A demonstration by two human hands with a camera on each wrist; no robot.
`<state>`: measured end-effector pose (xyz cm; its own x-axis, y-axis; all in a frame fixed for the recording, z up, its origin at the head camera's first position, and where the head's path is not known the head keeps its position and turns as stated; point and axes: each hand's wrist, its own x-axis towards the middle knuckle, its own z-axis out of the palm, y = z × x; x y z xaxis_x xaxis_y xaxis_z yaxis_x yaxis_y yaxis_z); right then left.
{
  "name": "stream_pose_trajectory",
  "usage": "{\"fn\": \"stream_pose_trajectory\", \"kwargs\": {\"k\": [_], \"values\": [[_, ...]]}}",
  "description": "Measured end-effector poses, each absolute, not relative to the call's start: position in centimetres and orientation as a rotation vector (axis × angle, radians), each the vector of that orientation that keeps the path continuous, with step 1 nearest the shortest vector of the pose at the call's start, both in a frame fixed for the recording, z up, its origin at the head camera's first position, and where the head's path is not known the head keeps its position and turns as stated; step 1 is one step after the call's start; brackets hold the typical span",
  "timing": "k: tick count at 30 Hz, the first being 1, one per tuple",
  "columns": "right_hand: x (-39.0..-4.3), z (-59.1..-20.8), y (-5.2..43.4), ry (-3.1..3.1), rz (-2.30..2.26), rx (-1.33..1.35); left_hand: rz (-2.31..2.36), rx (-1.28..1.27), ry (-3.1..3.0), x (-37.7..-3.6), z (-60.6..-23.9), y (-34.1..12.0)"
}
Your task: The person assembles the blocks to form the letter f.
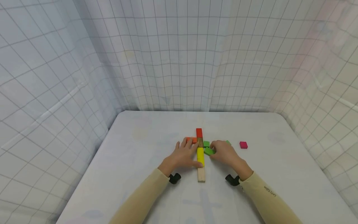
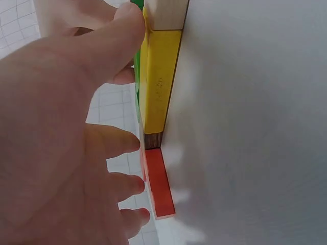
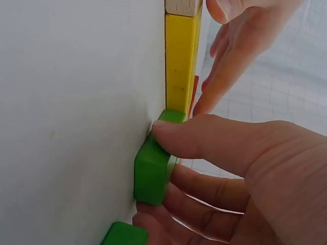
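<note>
A row of blocks runs away from me: a pale wooden block (image 1: 201, 175) nearest, then a yellow block (image 1: 200, 155), a dark brown block (image 1: 199, 142) and a red block (image 1: 199, 133). My left hand (image 1: 183, 156) lies along the row's left side, fingers spread, its thumb against the yellow block. An orange block (image 1: 194, 140) is partly under those fingers. On the other side, my right hand (image 1: 225, 153) pinches a green block (image 3: 150, 171) between thumb and fingers; it sits at an angle beside the yellow block's far end. Another green block (image 1: 206, 144) stands just beyond it.
A crimson block (image 1: 243, 145) lies off to the right. Part of a further green block (image 1: 228, 142) peeks out behind my right hand. White table (image 1: 139, 133) surrounds the blocks, with grid-patterned curtains (image 1: 179, 62) along its back and sides.
</note>
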<state>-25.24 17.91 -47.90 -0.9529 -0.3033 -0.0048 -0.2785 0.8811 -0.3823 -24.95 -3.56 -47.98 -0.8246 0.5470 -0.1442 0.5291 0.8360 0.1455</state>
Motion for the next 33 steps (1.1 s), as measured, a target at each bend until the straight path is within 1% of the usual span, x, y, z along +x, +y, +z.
{"fn": "stream_pose_trajectory", "kwargs": {"k": [5,15,33], "values": [[-25.3,-47.8,18.2,2.992,-0.573,-0.450,0.166,0.792,2.814,-24.9,-48.2,-3.4],[-25.6,-46.3,19.1,3.021,-0.556,-0.441,0.196,0.764,2.789,-24.9,-47.7,-3.3],[-27.7,-46.6,19.5,3.085,-0.655,-0.506,0.168,0.808,2.799,-24.6,-47.7,-3.2]]}}
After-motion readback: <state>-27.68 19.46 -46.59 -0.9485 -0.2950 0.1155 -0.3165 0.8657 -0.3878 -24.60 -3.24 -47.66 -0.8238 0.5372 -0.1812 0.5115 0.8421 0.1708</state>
